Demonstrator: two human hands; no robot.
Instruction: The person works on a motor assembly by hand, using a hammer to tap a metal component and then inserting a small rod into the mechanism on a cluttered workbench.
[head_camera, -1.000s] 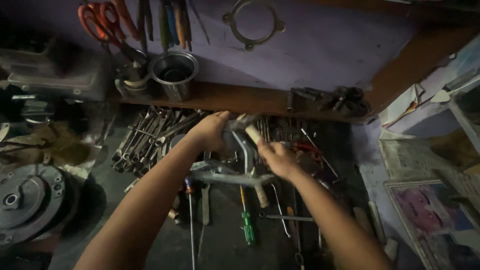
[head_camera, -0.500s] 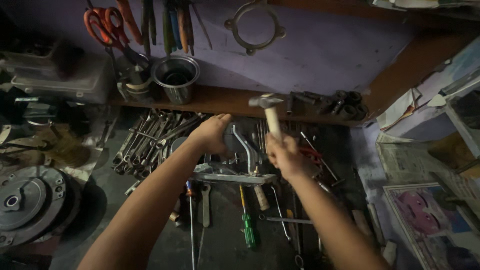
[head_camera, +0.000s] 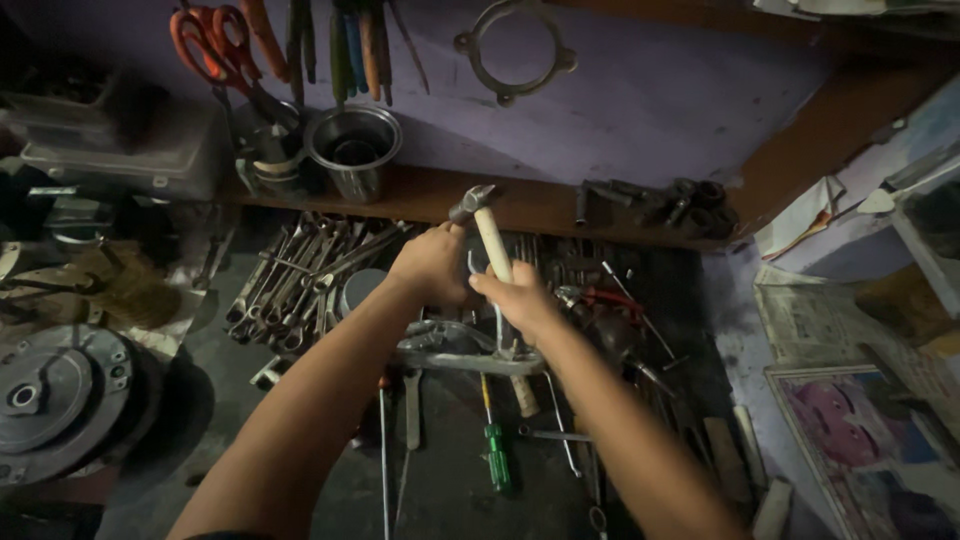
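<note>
hammer (head_camera: 482, 225) in right hand (head_camera: 520, 298) — steel cup (head_camera: 353, 150) behind

2 hands (head_camera: 432, 262) are in view, both above the bench (head_camera: 450, 490). 1 hammer (head_camera: 487, 232) with a pale wooden handle is raised. 1 grey metal part (head_camera: 455, 352) lies under the hands. 1 green screwdriver (head_camera: 496, 455) lies toward the near edge of the bench. 1 pile of wrenches (head_camera: 300, 280) sits at the far left of the bench; the wrenches overlap too much to count. 1 steel cup (head_camera: 354, 150) stands on the shelf. 1 pair of orange shears (head_camera: 215, 50) and 1 metal ring (head_camera: 514, 50) hang on the wall. 1 round disc (head_camera: 60, 395) lies at the left.
</note>
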